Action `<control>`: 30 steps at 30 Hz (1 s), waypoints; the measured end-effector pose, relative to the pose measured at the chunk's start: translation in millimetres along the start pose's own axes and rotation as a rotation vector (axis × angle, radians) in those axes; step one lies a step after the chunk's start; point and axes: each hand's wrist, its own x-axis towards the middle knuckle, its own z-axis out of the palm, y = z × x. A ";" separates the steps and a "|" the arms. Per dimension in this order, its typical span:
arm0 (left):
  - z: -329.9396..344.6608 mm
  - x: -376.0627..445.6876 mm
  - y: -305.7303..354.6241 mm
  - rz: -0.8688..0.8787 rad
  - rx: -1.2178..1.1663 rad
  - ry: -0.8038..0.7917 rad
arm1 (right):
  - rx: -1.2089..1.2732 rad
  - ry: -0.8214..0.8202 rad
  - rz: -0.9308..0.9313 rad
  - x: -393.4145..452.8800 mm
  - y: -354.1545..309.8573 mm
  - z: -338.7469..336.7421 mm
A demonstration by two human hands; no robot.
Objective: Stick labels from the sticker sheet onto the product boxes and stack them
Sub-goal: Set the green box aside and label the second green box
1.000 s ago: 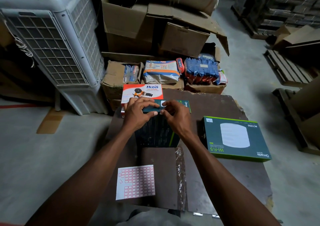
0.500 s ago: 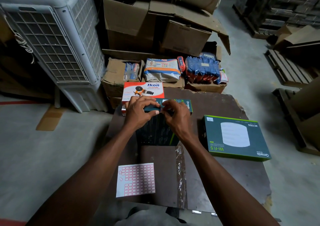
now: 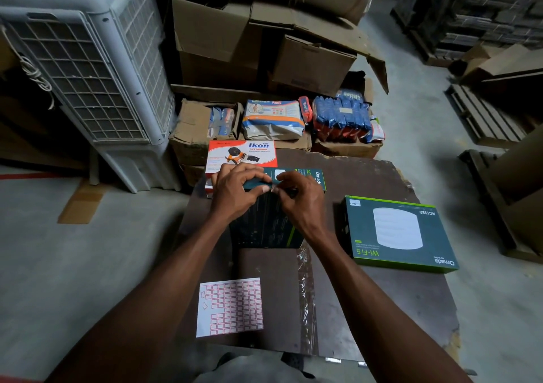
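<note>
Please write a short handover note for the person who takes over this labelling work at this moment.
Left hand: its grip holds the top edge of the upright dark green Omada box.
Right hand: fingers curled at the same edge; whether they pinch a label is too small to tell.
White sticker sheet with red-framed labels: near edge of the brown table, some labels gone.
Flat green Wi-Fi box: on the right.
Done: not clear. Left: finish this label, label the other box if needed, then stack.

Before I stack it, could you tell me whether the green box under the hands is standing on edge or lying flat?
On edge: the held green box shows its narrow top face, unlike the flat Wi-Fi box.
</note>
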 end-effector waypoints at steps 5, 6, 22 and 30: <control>-2.0 0.5 3.4 -0.009 -0.018 -0.005 | 0.028 -0.007 0.039 0.7 1.1 1.6; -2.0 0.8 3.5 -0.011 -0.019 -0.007 | 0.026 -0.012 0.042 0.9 1.1 1.3; 4.5 1.4 6.8 -0.024 0.069 0.061 | -0.051 0.004 0.022 4.5 2.1 5.8; 3.2 1.2 11.1 -0.023 0.098 0.054 | -0.063 -0.030 -0.027 4.2 0.5 1.2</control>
